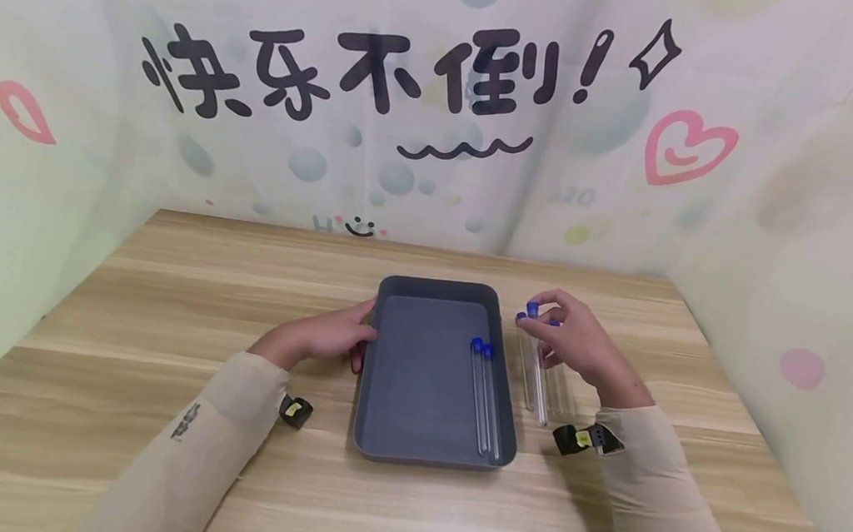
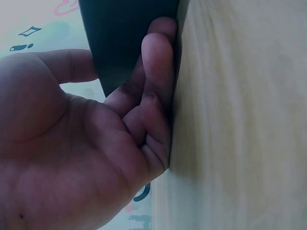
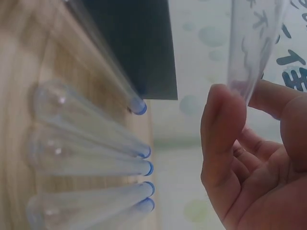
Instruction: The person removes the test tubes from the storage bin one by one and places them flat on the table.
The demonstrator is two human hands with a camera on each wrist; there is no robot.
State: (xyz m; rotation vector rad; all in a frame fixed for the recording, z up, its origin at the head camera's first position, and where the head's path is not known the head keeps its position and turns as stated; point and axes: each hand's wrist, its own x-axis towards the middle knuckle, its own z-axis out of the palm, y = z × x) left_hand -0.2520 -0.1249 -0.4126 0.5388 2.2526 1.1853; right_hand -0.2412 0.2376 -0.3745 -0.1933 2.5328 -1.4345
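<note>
A dark grey tray (image 1: 417, 382) lies on the wooden table. My left hand (image 1: 331, 334) grips its left side, thumb at the rim and fingers curled against the outer wall (image 2: 120, 48). Inside, along the tray's right side, lie two clear test tubes (image 1: 490, 409) with blue caps. To the right of the tray, my right hand (image 1: 574, 340) pinches another test tube (image 3: 252, 43) near its blue cap (image 1: 532, 309), raised above the table. Beneath that hand several more capped test tubes (image 3: 91, 151) lie side by side, partly hidden in the head view.
The wooden table (image 1: 230, 468) extends around the tray, with a printed cloth backdrop (image 1: 403, 181) along its back and sides. Each wrist wears a small black camera, such as the right one (image 1: 572, 439).
</note>
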